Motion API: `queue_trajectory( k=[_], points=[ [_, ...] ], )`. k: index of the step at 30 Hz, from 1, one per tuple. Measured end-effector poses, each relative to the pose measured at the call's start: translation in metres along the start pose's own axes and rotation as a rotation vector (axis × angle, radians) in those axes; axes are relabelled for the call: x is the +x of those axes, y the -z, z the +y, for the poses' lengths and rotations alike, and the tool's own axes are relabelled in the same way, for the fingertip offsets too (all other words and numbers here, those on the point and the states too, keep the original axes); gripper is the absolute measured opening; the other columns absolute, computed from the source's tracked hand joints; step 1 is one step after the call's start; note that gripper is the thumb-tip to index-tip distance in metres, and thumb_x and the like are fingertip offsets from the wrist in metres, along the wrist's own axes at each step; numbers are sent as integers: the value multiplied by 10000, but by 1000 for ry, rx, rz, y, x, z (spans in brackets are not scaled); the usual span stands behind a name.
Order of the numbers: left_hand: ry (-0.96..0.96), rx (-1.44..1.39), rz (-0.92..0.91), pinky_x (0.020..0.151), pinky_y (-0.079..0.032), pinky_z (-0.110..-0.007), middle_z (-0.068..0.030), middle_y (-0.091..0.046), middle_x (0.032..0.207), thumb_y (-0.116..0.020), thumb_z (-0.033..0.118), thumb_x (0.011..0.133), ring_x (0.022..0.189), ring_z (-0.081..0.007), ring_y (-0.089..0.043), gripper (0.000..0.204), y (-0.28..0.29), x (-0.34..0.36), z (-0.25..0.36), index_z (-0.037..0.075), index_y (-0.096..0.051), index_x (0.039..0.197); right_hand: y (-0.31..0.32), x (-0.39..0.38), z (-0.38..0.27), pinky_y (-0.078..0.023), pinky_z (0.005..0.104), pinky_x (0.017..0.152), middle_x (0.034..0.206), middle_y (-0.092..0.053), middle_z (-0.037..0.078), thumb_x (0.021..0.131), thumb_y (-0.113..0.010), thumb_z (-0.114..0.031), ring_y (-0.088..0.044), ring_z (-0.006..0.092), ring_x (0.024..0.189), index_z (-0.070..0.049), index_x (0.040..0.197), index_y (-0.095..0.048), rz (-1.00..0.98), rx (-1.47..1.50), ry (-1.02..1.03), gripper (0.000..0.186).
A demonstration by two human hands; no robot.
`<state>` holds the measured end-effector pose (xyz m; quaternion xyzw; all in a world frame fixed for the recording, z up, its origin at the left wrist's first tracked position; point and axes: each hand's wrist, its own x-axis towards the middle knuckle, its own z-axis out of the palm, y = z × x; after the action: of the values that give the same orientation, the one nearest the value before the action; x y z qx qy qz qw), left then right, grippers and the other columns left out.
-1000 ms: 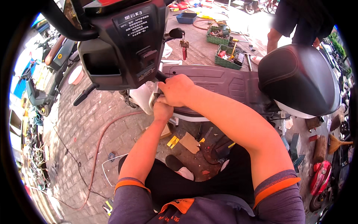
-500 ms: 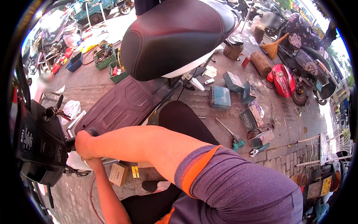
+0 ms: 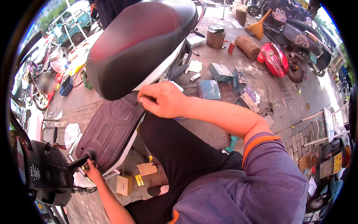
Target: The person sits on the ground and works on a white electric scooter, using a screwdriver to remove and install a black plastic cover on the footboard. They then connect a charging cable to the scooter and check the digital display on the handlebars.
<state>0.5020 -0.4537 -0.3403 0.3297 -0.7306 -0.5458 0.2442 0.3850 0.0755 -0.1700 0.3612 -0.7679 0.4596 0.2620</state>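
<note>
My left hand [image 3: 92, 171] is closed on a small dark and yellowish thing, too small to make out, beside the steering column [image 3: 77, 163] of a white electric scooter, low by its front panel [image 3: 44, 171]. Over the rear of the ridged brown floorboard [image 3: 106, 132], just below the black seat [image 3: 134, 52], I have my right hand [image 3: 160, 99] with fingers curled; what they hold, if anything, is hidden.
Grey-blue battery boxes [image 3: 209, 89], logs [image 3: 246, 46], a straw broom [image 3: 257, 26] and a red scooter part [image 3: 272, 59] lie to the right. Parked scooters [image 3: 302, 48] stand beyond. A person in dark clothing [image 3: 115, 7] is behind the seat. A cardboard box [image 3: 124, 184] lies below the floorboard.
My right hand has left the steering column, where both hands were together, and moved back toward the seat. My left hand stays by the column. The view has turned toward the scooter's rear.
</note>
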Motion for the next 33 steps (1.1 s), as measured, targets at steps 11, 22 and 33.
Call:
queue_trajectory(
  k=[11,22,33],
  points=[
    [127,-147,131,1029,-534,-518,-212,-548,1382,-694,695,949,1184,-350,-596,944,-29,-17,40,127,-327,1609,217,-127,300,-529,479,1085,1465,-638,214,976,-610,-277,-634,359,1341,-46,1514,-533,-511,-755,-1326,591],
    [209,707,-68,459,-474,-342,-112,-663,862,-789,365,968,650,-251,-660,370,15,19,88,53,-601,1035,210,-47,348,-537,485,1089,1604,-553,52,1078,-449,-233,-635,286,1368,-109,1659,-368,-716,-737,-1307,600],
    [-316,1295,-231,883,-532,-464,-235,-710,994,-667,84,955,963,-420,-686,173,6,31,104,3,-620,1101,185,-11,389,-535,448,1091,1577,-587,26,1010,-556,-173,-613,248,1398,-144,1616,-470,-741,-732,-1270,613]
  ],
)
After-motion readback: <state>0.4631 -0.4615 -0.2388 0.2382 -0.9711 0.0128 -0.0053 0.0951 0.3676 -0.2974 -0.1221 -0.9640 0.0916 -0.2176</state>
